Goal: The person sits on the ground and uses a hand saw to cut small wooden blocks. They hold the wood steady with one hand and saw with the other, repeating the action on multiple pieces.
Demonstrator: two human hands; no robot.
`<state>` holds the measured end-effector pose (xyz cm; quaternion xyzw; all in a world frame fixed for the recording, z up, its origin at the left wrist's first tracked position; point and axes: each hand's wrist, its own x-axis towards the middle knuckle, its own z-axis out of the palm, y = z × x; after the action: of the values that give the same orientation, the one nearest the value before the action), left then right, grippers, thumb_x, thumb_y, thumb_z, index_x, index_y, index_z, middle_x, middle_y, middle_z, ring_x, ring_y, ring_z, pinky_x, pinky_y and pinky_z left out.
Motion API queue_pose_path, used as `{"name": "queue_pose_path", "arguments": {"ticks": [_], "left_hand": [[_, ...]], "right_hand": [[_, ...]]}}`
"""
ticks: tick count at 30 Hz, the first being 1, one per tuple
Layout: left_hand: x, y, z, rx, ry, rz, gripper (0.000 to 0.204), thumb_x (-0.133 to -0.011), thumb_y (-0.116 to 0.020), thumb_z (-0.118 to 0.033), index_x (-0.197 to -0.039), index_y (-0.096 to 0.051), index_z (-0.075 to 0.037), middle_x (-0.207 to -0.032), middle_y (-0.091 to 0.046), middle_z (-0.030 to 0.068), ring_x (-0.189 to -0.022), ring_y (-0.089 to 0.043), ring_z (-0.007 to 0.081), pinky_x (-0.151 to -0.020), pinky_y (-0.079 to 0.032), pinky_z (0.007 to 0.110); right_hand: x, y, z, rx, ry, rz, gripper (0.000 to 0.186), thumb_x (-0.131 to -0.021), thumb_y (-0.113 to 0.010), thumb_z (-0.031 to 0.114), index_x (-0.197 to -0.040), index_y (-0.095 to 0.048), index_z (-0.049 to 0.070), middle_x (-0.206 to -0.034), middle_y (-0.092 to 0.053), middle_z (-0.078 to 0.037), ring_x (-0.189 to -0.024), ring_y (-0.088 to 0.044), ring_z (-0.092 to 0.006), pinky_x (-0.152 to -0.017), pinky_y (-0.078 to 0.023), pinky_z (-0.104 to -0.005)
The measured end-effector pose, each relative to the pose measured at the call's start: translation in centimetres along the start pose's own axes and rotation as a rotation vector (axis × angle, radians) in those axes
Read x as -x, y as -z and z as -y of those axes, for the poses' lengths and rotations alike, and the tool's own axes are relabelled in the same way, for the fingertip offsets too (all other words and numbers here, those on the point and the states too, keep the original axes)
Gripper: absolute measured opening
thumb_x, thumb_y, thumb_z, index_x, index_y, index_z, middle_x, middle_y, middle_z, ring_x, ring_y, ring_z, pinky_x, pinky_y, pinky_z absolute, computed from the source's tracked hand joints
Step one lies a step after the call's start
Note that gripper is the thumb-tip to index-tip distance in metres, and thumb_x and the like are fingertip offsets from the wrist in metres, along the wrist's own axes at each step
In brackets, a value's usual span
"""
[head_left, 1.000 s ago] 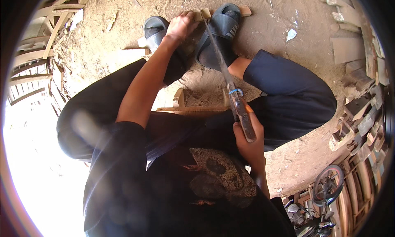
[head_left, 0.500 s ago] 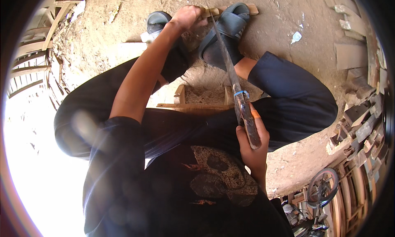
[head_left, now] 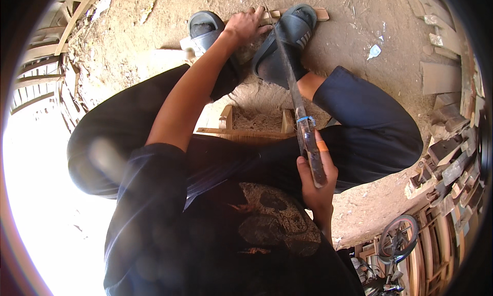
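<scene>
Between sandals (head_left: 293, 28), left hand (head_left: 244, 27) half-open on wood strip (head_left: 322, 14), right hand (head_left: 320, 179) closed around saw (head_left: 293, 88)

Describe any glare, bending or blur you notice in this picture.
All in the head view: the lower left is washed out to white; a pale, blurry spot lies over the dark trousers; planks at lower right curve near the rim; black corners frame everything; the long-bladed tool in the right hand is readable.
</scene>
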<state>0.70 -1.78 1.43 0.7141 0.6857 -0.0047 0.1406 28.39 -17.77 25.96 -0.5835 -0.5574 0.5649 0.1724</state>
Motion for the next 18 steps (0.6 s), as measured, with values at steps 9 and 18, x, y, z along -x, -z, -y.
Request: {"name": "queue_pose_path", "arguments": {"ticks": [9, 18], "left_hand": [[-1.2, -2.3, 0.8, -0.086, 0.101, 0.112, 0.033, -0.087, -0.057, -0.017, -0.114, -0.043, -0.003, -0.099, -0.066, 0.0159, -0.090, -0.067, 0.0313, -0.075, -0.055, 0.039], [-0.4, -3.0, 1.4, -0.047, 0.101, 0.008, 0.032, -0.084, -0.060, -0.025, -0.104, -0.047, -0.004, -0.087, -0.069, 0.0146, -0.082, -0.068, 0.0322, -0.071, -0.056, 0.042]], "right_hand": [[5.3, 2.5, 3.6, 0.281, -0.180, 0.201, 0.056, -0.086, -0.053, 0.001, -0.140, -0.037, 0.001, -0.125, -0.056, -0.024, -0.102, -0.063, -0.0311, -0.082, -0.049, -0.0349], [6.8, 5.8, 4.9, 0.293, -0.261, 0.089, 0.061, -0.080, -0.056, 0.000, -0.139, -0.040, 0.000, -0.124, -0.057, -0.024, -0.094, -0.066, -0.0278, -0.077, -0.050, -0.0323]]}}
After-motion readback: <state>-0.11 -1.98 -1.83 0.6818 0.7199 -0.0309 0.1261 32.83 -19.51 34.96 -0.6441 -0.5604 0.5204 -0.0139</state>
